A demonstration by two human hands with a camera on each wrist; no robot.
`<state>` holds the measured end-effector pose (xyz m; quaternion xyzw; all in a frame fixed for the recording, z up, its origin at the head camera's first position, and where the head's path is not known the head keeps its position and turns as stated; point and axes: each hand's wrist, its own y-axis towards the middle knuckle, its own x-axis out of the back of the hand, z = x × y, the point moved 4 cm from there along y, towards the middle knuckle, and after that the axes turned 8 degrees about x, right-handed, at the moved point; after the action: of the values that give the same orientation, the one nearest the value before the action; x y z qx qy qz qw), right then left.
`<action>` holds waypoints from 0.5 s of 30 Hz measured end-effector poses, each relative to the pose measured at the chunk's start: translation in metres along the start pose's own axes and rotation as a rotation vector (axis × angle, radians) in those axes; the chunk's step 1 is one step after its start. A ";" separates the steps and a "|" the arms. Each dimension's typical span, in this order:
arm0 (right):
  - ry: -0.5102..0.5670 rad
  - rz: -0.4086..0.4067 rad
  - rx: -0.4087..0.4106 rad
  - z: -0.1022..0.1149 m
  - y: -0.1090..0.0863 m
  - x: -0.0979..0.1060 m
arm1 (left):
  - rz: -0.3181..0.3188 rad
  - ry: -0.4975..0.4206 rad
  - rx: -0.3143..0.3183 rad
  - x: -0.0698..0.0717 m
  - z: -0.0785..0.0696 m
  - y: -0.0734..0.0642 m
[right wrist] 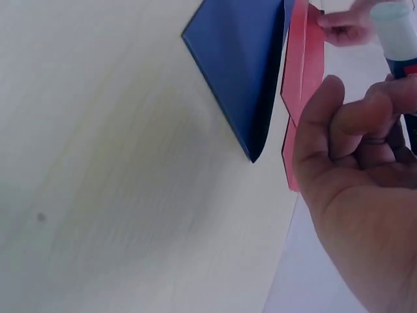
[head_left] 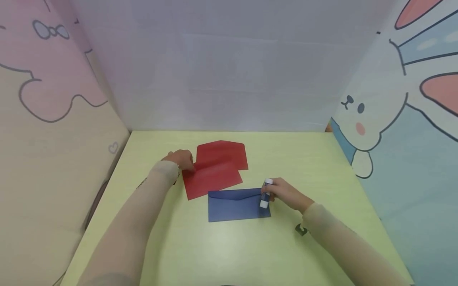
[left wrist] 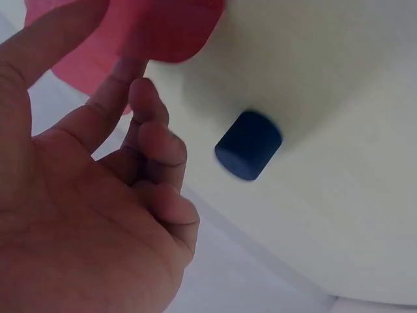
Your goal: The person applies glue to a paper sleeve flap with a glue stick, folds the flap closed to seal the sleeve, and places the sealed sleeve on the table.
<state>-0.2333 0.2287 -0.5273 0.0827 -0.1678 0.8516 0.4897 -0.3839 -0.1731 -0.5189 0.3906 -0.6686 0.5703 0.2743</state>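
My left hand pinches the left corner of a red envelope between thumb and index finger. In the left wrist view, the thumb lies over the red paper and the index finger under it. My right hand grips a glue stick, white at both ends with a dark blue label. It is held over the right end of a blue envelope, whose flap side faces up. The right wrist view catches the glue stick's white end at its edge, partly cut off.
Behind the pinched envelope lies another red envelope, partly overlapped by it. A dark blue cylindrical cap rests on the pale yellow table near my left hand. Printed cloth walls enclose the table at the back and sides.
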 end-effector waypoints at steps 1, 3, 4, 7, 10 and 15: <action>0.014 -0.014 0.000 -0.001 0.001 0.002 | 0.002 0.003 -0.002 -0.004 0.002 0.004; 0.042 -0.033 0.001 -0.003 0.002 0.005 | -0.008 0.014 -0.034 -0.008 0.003 0.008; 0.053 -0.039 0.003 -0.003 0.002 0.005 | -0.020 0.016 -0.046 -0.009 0.003 0.009; 0.067 -0.051 0.010 -0.005 0.003 0.007 | -0.088 0.010 -0.087 -0.008 0.002 0.008; 0.070 -0.057 0.009 -0.006 0.003 0.009 | -0.147 -0.031 -0.090 -0.004 0.001 0.006; 0.078 -0.077 0.005 -0.005 0.002 0.014 | -0.212 -0.117 -0.129 0.006 -0.001 0.003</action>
<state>-0.2418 0.2413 -0.5276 0.0573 -0.1430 0.8353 0.5278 -0.3895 -0.1731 -0.5157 0.4732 -0.6738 0.4701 0.3180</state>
